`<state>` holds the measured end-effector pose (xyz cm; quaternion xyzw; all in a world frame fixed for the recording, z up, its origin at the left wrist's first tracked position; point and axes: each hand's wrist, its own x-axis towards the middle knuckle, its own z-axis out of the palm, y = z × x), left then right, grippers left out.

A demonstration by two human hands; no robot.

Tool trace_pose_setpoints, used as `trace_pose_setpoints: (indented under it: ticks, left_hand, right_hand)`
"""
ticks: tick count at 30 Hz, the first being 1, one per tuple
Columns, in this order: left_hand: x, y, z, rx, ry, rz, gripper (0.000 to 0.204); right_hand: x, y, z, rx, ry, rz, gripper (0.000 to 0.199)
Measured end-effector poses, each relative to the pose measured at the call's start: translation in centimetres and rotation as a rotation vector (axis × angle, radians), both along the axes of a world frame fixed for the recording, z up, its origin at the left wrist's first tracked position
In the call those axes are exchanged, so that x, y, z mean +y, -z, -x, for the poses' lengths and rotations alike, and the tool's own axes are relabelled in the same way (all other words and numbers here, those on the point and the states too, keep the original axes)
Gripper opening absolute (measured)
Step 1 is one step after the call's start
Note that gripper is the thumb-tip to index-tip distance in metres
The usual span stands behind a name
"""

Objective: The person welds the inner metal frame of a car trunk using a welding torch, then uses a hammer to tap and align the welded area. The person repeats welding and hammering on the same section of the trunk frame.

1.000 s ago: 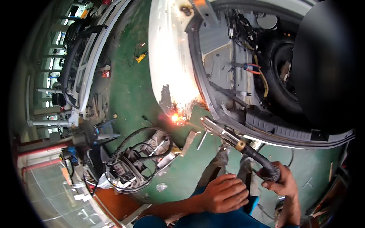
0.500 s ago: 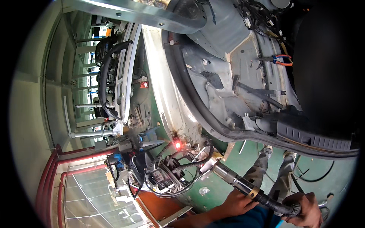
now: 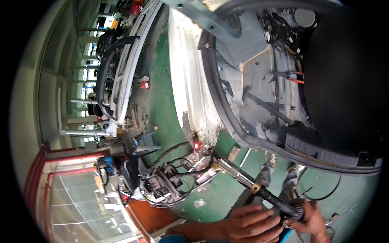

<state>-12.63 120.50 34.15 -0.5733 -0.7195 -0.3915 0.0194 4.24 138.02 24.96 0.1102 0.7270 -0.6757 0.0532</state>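
My right hand (image 3: 310, 220) is wrapped round the black rear end of a long tubular tool (image 3: 239, 174) with a bright metal barrel and a brass-coloured collar. The tool slants toward the upper left. My left hand (image 3: 255, 224) is just below the black grip, fingers apart and stretched out. Beyond the tip is the rusty lower end of a white car body pillar (image 3: 190, 89), where a small red light (image 3: 196, 146) glows. What makes the light cannot be told.
A hammer (image 3: 267, 105) and orange-handled pliers (image 3: 296, 77) lie inside the body shell. A wheeled machine with cables (image 3: 166, 182) stands at lower left. A silver-barred frame (image 3: 125, 77) is farther left. A large black shape (image 3: 344, 81) hides the right.
My left hand has come off the tool and its fingers have spread. My right hand and the tool have shifted left in the picture. The view has shifted.
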Motion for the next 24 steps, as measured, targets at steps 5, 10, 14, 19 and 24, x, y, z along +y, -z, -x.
trace_pose_setpoints:
  ticks: [5,10,14,19,24]
  left_hand:
    - [3.4,-1.8,3.5,0.011,-0.142,0.201,0.026]
    - [3.8,-0.9,4.1,0.001,-0.207,0.068,0.021]
    - [3.4,-0.7,4.6,0.003,-0.204,0.064,0.023]
    - [2.9,-0.6,5.3,0.004,-0.214,0.064,0.026]
    - [2.6,-0.3,5.7,-0.002,-0.227,0.037,0.027]
  right_hand:
    - [-0.3,-3.4,2.3,-0.033,0.011,0.035,0.045]
    - [-0.6,-4.1,2.2,-0.182,0.009,0.071,0.06]
    - [-1.3,-3.1,1.6,-0.215,0.039,0.136,0.061]
    - [-1.5,-4.0,3.0,-0.185,0.013,0.076,0.059]
    - [-1.9,-4.5,4.0,-0.196,0.015,0.138,0.057]
